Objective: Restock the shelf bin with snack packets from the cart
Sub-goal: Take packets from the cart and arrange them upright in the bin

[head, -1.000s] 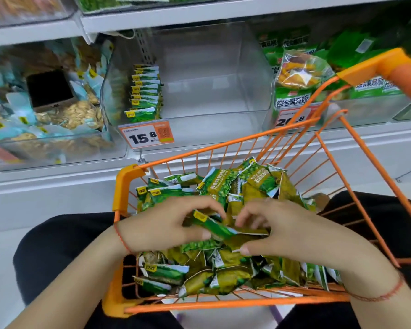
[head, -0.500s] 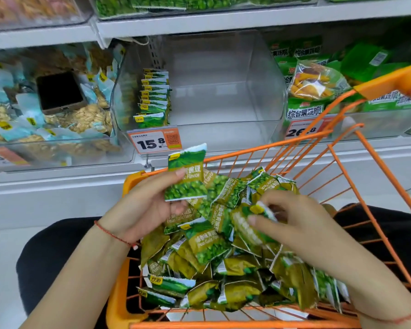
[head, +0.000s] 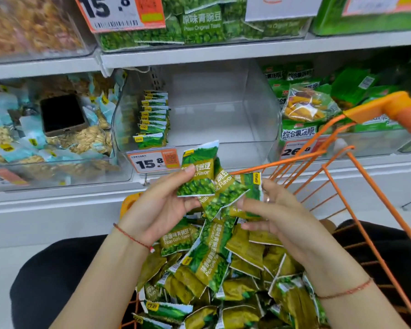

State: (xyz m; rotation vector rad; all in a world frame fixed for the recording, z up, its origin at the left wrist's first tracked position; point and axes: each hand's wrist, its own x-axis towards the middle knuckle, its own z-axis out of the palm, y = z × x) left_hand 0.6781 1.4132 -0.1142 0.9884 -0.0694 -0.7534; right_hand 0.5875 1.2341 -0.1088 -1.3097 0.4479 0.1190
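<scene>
Rising over the orange wire cart (head: 356, 176), both forearms lift palms inward. The left hand (head: 159, 207) pinches an upright green garlic-pea snack packet (head: 198, 173) between thumb and fingers. The right hand (head: 278, 210) grips two more green packets (head: 233, 193) that touch the first. Behind stands the clear plastic shelf bin (head: 223, 115) on a white shelf, a short row of packets (head: 153, 119) at its left wall, its orange price tag (head: 153, 161) in front.
</scene>
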